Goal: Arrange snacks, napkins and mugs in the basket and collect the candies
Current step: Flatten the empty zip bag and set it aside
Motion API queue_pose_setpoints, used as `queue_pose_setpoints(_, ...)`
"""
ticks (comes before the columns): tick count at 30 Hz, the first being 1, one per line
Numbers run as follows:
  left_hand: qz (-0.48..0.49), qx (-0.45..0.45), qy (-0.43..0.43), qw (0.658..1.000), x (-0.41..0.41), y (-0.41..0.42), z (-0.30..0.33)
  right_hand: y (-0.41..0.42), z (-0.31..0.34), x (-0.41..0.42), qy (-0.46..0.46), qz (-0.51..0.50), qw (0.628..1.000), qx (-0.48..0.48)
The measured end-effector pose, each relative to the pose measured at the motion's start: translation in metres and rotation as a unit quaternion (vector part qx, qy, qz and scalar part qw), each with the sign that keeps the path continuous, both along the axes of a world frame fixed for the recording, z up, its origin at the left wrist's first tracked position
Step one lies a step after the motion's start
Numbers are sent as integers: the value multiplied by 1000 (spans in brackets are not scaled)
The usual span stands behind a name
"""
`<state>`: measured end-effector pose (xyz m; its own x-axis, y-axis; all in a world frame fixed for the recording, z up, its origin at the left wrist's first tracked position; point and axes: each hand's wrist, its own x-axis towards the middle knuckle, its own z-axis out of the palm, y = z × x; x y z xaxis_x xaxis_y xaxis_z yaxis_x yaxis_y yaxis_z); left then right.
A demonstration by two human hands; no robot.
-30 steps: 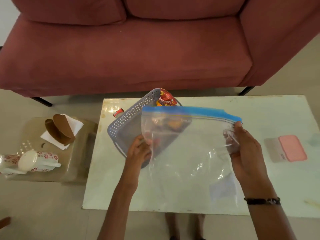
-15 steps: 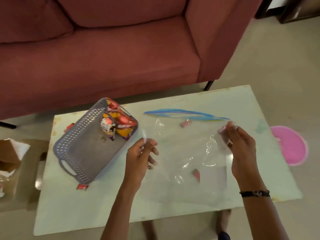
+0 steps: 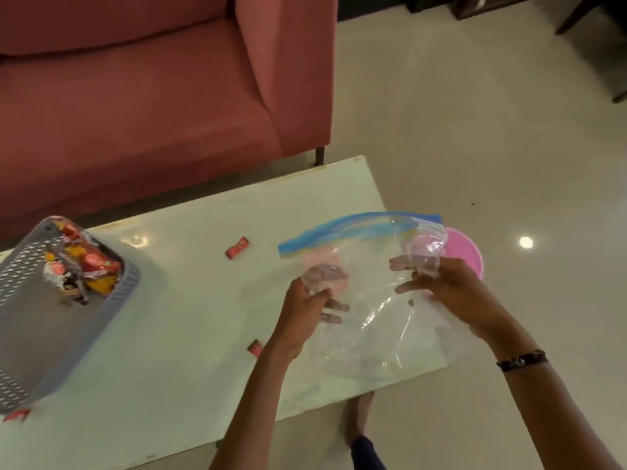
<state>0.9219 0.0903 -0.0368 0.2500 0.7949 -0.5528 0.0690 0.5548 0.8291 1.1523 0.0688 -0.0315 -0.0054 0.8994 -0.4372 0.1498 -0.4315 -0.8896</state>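
Observation:
A clear zip bag (image 3: 376, 320) with a blue seal strip hangs over the right end of the white table (image 3: 176, 334). My left hand (image 3: 305, 310) pinches its near left side and my right hand (image 3: 448, 290) grips its right side. A grey perforated basket (image 3: 30, 334) sits at the table's left with snack packets (image 3: 84, 266) in its far corner. Three red candies lie loose: one candy (image 3: 237, 247) mid-table, another candy (image 3: 255, 347) beside my left wrist, and a third candy (image 3: 17, 415) below the basket.
A pink sofa (image 3: 152, 96) stands behind the table. A pink round object (image 3: 464, 252) lies on the floor past the table's right end, partly behind the bag. My foot (image 3: 359, 422) shows under the table's front edge. Dark furniture legs are at the top right.
The view has swung right, so the basket now sits at the far left. Both hands have carried the bag toward the table's right end, and its blue top edge has lifted off the table.

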Motion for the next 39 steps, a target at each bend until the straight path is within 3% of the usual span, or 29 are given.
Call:
queue_pose_setpoints(2, 6, -31, -8, 999, 29, -2, -13, -3, -6, 23, -29, -36, 999, -2)
queue_pose_setpoints(5, 20, -63, 5, 998, 60, -8, -31, -3, -15, 67, -119, -168, 978, 17)
queue_pose_setpoints(9, -20, -55, 47, 997, 78, -11, -49, 2, -39, 119, -384, -282, 876, 79)
queue_pose_setpoints(11, -36, -51, 50, 997, 87, -10, -55, 5, -70, 135, -400, -305, 859, 95)
queue_pose_setpoints(15, -65, -37, 44, 996, 106, -4, -65, 6, -148, 136, -376, -304, 873, 62)
queue_pose_setpoints(18, -92, -15, 48, 994, 117, 2, -77, 4, -203, 133, -387, -235, 891, 26)
queue_pose_setpoints(21, -111, 3, 52, 992, 121, 4, -92, 4, -252, 138, -465, -64, 883, 10)
queue_pose_setpoints(27, -112, 22, 40, 993, 124, 10, -124, 25, -347, 148, -445, 202, 866, -103)
queue_pose_setpoints(34, -119, 41, 31, 992, 134, 20, -168, 46, -404, 145, -318, 203, 912, -164)
queue_pose_setpoints(39, -118, 30, 33, 992, 129, 17, -168, 51, -375, 154, -352, 183, 907, -143)
